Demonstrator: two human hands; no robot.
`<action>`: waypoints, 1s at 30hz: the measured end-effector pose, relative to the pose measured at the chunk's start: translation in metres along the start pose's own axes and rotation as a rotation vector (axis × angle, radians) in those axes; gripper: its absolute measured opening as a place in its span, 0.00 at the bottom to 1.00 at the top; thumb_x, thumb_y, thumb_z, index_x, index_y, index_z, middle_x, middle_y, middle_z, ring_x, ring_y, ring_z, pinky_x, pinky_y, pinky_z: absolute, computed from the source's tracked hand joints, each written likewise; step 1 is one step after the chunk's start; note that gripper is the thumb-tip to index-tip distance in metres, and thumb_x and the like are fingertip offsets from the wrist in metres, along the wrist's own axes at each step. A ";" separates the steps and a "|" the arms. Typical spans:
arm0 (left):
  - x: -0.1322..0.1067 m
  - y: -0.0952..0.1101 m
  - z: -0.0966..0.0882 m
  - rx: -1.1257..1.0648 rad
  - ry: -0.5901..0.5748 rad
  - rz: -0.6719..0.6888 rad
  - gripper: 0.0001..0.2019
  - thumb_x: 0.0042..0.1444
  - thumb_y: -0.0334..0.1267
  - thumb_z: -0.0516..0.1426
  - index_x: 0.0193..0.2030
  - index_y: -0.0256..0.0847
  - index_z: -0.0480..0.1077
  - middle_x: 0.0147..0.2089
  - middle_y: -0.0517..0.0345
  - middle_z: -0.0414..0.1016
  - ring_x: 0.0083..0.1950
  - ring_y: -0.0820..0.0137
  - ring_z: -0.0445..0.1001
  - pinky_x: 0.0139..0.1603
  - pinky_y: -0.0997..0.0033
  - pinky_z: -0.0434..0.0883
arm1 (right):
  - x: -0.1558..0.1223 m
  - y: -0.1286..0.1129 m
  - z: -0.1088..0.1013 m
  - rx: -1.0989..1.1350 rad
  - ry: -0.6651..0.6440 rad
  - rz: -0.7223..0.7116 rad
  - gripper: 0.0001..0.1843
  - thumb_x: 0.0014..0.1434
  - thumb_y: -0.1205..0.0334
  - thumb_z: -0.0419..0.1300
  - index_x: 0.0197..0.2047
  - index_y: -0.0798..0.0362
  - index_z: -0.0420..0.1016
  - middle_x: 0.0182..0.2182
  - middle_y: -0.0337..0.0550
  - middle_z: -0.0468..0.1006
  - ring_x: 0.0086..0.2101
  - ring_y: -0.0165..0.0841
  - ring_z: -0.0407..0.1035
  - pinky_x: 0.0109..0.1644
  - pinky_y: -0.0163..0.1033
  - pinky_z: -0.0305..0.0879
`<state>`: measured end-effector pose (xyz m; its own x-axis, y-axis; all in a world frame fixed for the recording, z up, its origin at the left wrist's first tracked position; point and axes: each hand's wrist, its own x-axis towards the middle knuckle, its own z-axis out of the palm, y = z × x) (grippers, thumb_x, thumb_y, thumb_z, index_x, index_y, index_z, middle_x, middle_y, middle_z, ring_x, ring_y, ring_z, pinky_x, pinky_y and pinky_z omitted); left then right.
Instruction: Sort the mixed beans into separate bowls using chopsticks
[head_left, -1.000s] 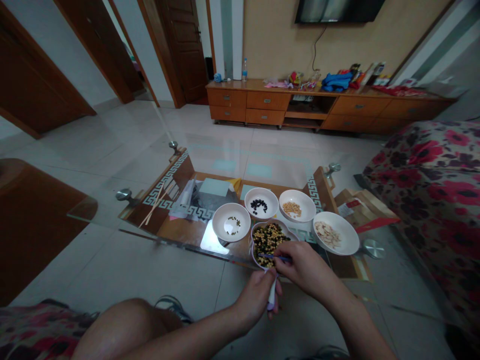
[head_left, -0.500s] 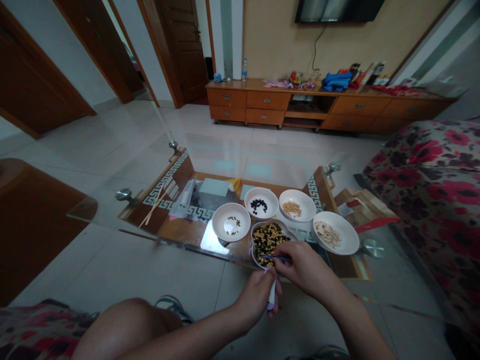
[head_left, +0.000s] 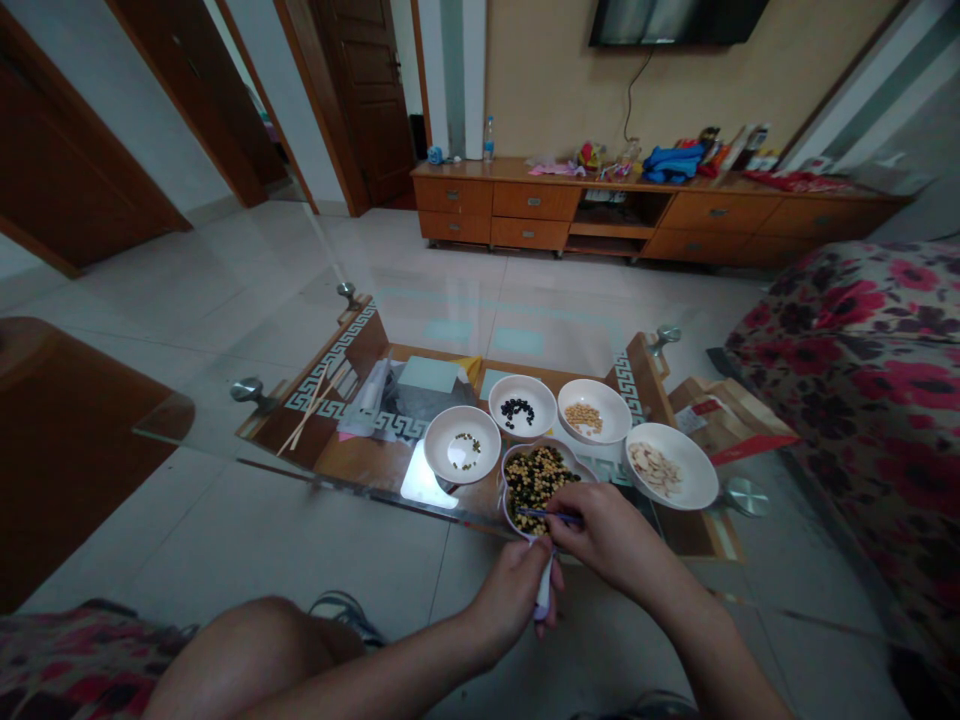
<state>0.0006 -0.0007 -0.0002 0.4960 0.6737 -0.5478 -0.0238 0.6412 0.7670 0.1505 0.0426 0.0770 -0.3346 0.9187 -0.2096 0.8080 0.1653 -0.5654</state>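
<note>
My left hand (head_left: 517,590) is wrapped round the pale purple handle of a flower-shaped bowl (head_left: 581,462) at the table's near edge. Mixed beans (head_left: 541,478), dark and yellow, fill much of that bowl. Over its near right side, my right hand (head_left: 589,515) pinches thin dark tweezers (head_left: 536,513), whose tip lies among the beans. Around it stand white bowls: one with a few greenish beans (head_left: 466,437) at left, one with black beans (head_left: 517,410) behind, one with yellow beans (head_left: 583,418) behind right, and one with pale flat pieces (head_left: 652,468) at right.
The bowls stand on a glass table (head_left: 390,487) with a wooden shelf beneath. Chopsticks (head_left: 304,415) lie at its left. A paper bag (head_left: 727,415) stands beyond the right end, near a flowered sofa cover (head_left: 862,370). A low wooden cabinet (head_left: 532,200) runs along the far wall.
</note>
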 end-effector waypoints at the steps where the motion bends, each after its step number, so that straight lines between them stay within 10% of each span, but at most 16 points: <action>1: 0.000 0.000 0.000 -0.003 0.001 0.004 0.36 0.46 0.78 0.46 0.26 0.41 0.65 0.13 0.62 0.63 0.13 0.75 0.58 0.16 0.75 0.53 | 0.000 0.000 0.000 0.001 0.004 -0.001 0.08 0.58 0.66 0.58 0.31 0.52 0.80 0.30 0.42 0.80 0.31 0.32 0.72 0.35 0.35 0.60; 17: 0.000 0.000 0.001 0.004 0.010 0.000 0.36 0.46 0.78 0.46 0.25 0.42 0.65 0.13 0.62 0.62 0.13 0.75 0.57 0.16 0.75 0.54 | 0.014 -0.019 0.006 0.021 0.455 -0.162 0.09 0.63 0.63 0.57 0.38 0.51 0.79 0.34 0.44 0.82 0.34 0.35 0.75 0.40 0.39 0.65; 30: -0.002 0.001 0.000 0.035 0.008 0.000 0.35 0.50 0.76 0.45 0.26 0.42 0.64 0.14 0.62 0.62 0.14 0.74 0.57 0.18 0.73 0.54 | 0.018 -0.022 0.011 0.030 0.456 -0.191 0.09 0.64 0.63 0.57 0.40 0.51 0.79 0.35 0.45 0.83 0.36 0.36 0.75 0.41 0.39 0.67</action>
<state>0.0001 -0.0014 0.0018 0.4894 0.6767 -0.5500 0.0065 0.6279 0.7783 0.1215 0.0518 0.0765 -0.2236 0.9376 0.2664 0.7368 0.3415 -0.5835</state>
